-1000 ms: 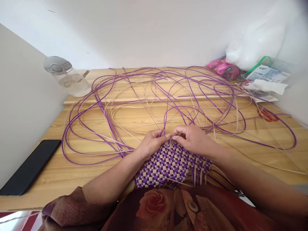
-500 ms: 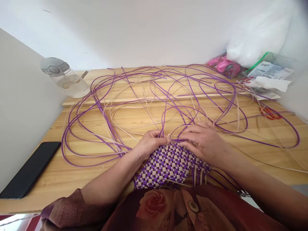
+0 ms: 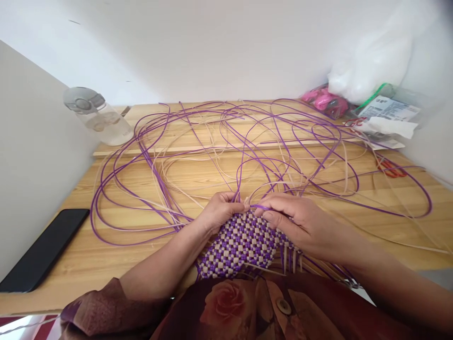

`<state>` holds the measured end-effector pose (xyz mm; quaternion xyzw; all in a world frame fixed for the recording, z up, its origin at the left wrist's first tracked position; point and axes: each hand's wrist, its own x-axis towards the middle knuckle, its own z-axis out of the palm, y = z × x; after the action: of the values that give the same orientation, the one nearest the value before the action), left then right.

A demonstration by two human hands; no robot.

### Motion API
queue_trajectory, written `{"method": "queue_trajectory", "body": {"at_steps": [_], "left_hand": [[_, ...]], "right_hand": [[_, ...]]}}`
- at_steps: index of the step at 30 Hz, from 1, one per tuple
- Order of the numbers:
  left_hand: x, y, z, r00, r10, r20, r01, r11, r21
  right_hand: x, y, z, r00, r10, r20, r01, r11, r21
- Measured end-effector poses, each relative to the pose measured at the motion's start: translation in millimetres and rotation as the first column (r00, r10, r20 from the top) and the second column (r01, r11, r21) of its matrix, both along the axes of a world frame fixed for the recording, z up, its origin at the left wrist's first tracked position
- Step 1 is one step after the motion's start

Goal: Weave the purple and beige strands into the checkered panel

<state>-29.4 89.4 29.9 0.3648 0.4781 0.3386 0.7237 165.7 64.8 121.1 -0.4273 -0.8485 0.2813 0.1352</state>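
Note:
A woven piece [image 3: 244, 241] in purple and beige checks lies against my body at the table's near edge. My left hand [image 3: 222, 209] pinches its upper edge, thumb and fingers closed where the strands come out. Just to the right, my right hand [image 3: 292, 215] is closed on a purple strand [image 3: 261, 207] at the same edge, with its thumb tip over the weave. Long purple and beige strands [image 3: 161, 177] fan out from the piece in wide loops across the table. More loose strands [image 3: 292, 259] hang below my right wrist.
On the left are a black phone [image 3: 46, 250] and a clear bottle [image 3: 102, 118] with a grey lid. Orange-handled scissors [image 3: 391, 167] lie at right. Behind them are a pink bundle [image 3: 325, 101], a white plastic bag [image 3: 370, 71] and a packet [image 3: 389, 111]. A wooden ledge [image 3: 226, 150] crosses the table's back.
My right hand has drawn its fingers in from a spread pose and closed on the purple strand at the edge. My left hand keeps its pinch. The camera view has shifted slightly.

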Motion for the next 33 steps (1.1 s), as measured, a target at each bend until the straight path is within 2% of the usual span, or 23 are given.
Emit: {"method": "queue_trajectory", "body": {"at_steps": [4, 7, 11, 13, 15, 18, 21, 23, 26, 28, 30, 33], "left_hand": [[0, -1, 0.5, 1.000, 0.019, -0.008, -0.020, 0.999, -0.029], [0, -1, 0.3, 1.000, 0.009, -0.010, -0.009, 1.000, -0.029], [0, -1, -0.3, 0.999, 0.009, -0.035, -0.009, 1.000, -0.007], [1, -1, -0.1, 0.999, 0.022, -0.049, -0.022, 1.000, -0.012], [1, -1, 0.1, 0.998, 0.026, -0.055, -0.027, 0.999, -0.019], [0, -1, 0.1, 0.999, 0.010, -0.042, -0.010, 1.000, -0.011], [-1, 0, 0.2, 1.000, -0.015, -0.008, 0.015, 0.999, 0.035], [-2, 0, 0.7, 1.000, -0.016, -0.007, 0.017, 0.999, 0.048], [-2, 0, 2.3, 1.000, -0.004, -0.014, 0.004, 0.999, 0.039], [-2, -1, 2.8, 1.000, -0.003, -0.013, 0.004, 0.999, 0.042], [-2, -1, 2.3, 1.000, -0.007, -0.014, 0.008, 0.998, 0.060], [-2, -1, 0.4, 1.000, -0.018, -0.001, 0.018, 0.994, 0.104]], "right_hand": [[10, 8, -6.5, 0.985, -0.085, 0.149, 0.077, 0.995, 0.059], [22, 13, -9.4, 0.986, -0.104, 0.130, 0.103, 0.995, 0.018], [26, 12, -7.1, 0.999, -0.029, 0.022, 0.033, 0.982, -0.187], [24, 12, -5.3, 0.999, 0.020, 0.033, -0.014, 0.980, -0.199], [21, 12, -4.1, 0.999, 0.027, 0.035, -0.021, 0.987, -0.159], [15, 12, -5.9, 0.991, 0.048, -0.122, -0.064, 0.990, -0.129], [3, 14, -15.9, 0.946, 0.075, -0.316, -0.153, 0.961, -0.229], [-5, 17, -26.6, 0.930, 0.006, -0.367, -0.130, 0.940, -0.316], [-12, 24, -41.5, 0.905, -0.207, -0.371, 0.049, 0.918, -0.394], [-14, 29, -47.2, 0.865, -0.334, -0.374, 0.140, 0.877, -0.460], [-14, 32, -48.7, 0.848, -0.386, -0.362, 0.158, 0.837, -0.523], [-15, 36, -46.2, 0.873, -0.387, -0.297, 0.159, 0.802, -0.576]]}}
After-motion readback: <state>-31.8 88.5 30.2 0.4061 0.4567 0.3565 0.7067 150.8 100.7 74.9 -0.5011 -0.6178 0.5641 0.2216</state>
